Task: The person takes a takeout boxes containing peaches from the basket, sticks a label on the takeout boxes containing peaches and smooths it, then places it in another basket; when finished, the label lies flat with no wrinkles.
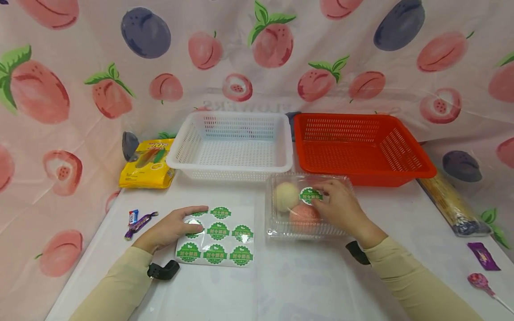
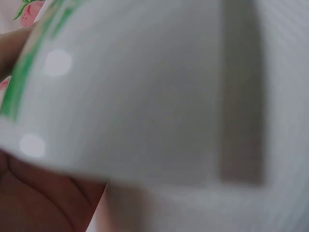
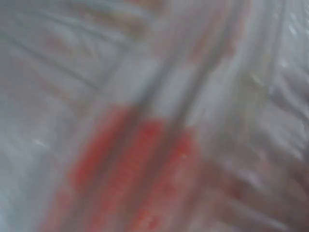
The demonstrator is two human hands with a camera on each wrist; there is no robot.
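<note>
Pinching green-and-white sticker (image 1: 310,196) between thumb and fingers of right hand (image 1: 342,206), over lid of clear box (image 1: 281,232); can't tell if touching it. Resting thumb of left hand (image 1: 172,227) on sticker sheet (image 1: 229,243), left of box; index spread apart from thumb, can't tell if curling the rest underneath. In box: pale yellow ball-shaped fruit (image 1: 285,197), with pinkish round fruit (image 1: 304,217) nearer and to its right. Behind-left of box: white basket (image 1: 229,170). Behind-right of box: red basket (image 1: 373,177). Well left of box: yellow packet (image 1: 146,167), then nearer, small blue-and-red candy (image 1: 133,217) just beside purple twist-wrapped candy (image 1: 140,226). Well right of box: long clear pack (image 1: 453,205), then nearer, purple packet (image 1: 483,256) and pink lollipop (image 1: 478,280). Far behind box: fruit-print curtain (image 1: 233,22).
</note>
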